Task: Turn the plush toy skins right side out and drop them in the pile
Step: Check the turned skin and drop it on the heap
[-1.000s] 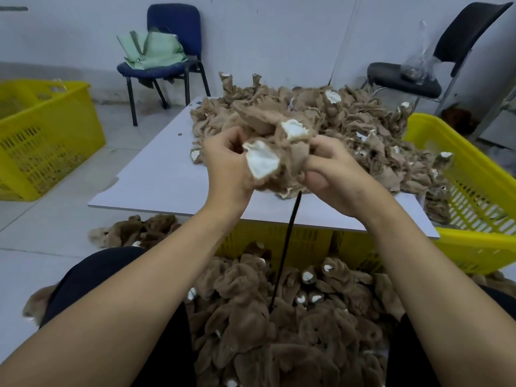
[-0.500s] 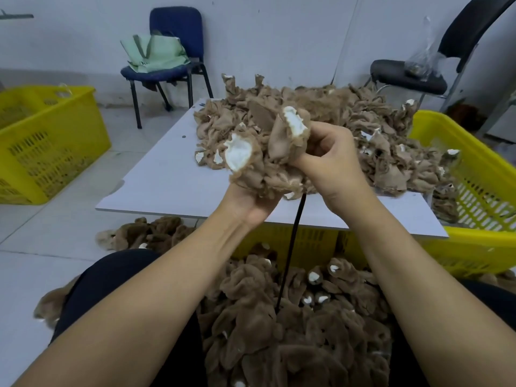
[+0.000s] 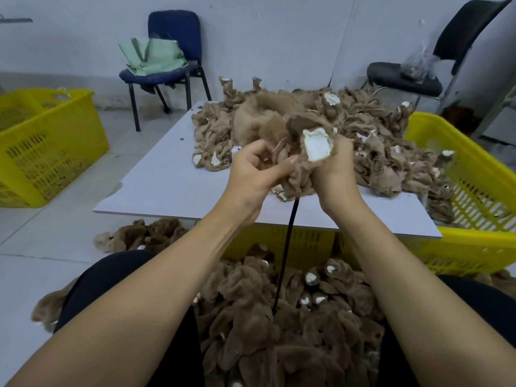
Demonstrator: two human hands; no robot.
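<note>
A brown plush toy skin (image 3: 300, 163) with a white patch is held above the white table (image 3: 173, 188), partly turned, fuzzy fur showing at its far side. My left hand (image 3: 255, 170) pinches its left edge with curled fingers. My right hand (image 3: 333, 169) grips its right side, mostly hidden behind the fabric. A thin black rod (image 3: 287, 241) stands upright under the skin, down into the pile of fuzzy brown skins (image 3: 293, 317) between my knees. A heap of inside-out tan skins (image 3: 377, 141) covers the far half of the table.
Yellow crates stand at the left (image 3: 47, 152), at the right (image 3: 480, 174) and under the table (image 3: 293, 241). A blue chair (image 3: 167, 65) with a green bag and a black chair (image 3: 413, 76) stand at the wall. More brown skins (image 3: 139, 236) lie on the floor.
My left hand came out from under the skin and now pinches its left edge. The skin has shifted right and down a little, and more fuzzy fur shows.
</note>
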